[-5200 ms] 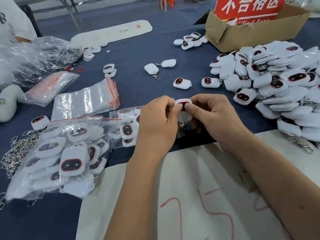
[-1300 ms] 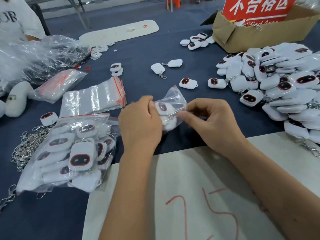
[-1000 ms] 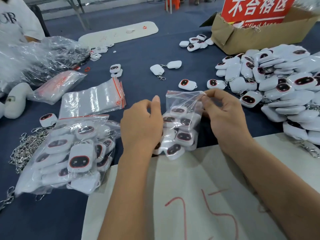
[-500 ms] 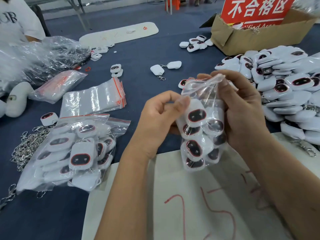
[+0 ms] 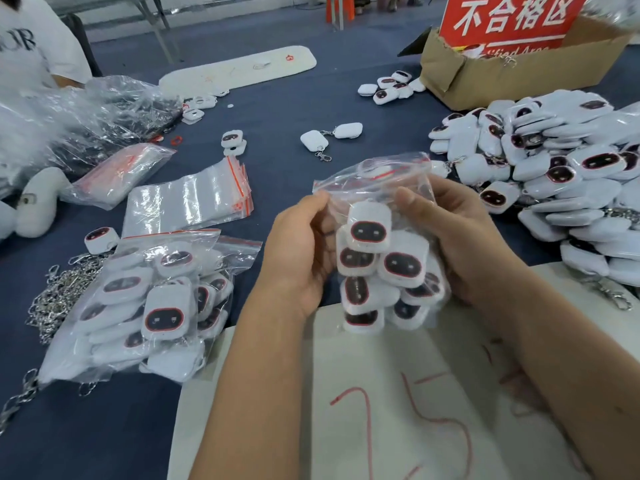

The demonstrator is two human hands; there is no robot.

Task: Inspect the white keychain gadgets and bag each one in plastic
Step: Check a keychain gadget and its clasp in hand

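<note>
A clear zip bag holding several white keychain gadgets with dark oval faces stands upright between my hands, its bottom on the white foam sheet. My left hand grips the bag's left side. On the bag's right side my right hand holds it, thumb across the front. A large pile of loose gadgets lies to the right.
A filled bag of gadgets lies at left beside a heap of metal chains. Behind it lies a stack of empty zip bags. A cardboard box with a red sign stands at back right. Another person sits at far left.
The small bagged gadget went into the larger bag. Both hands then lifted that bag of several gadgets upright; since half a second ago it has come lower, with its mouth wider.
</note>
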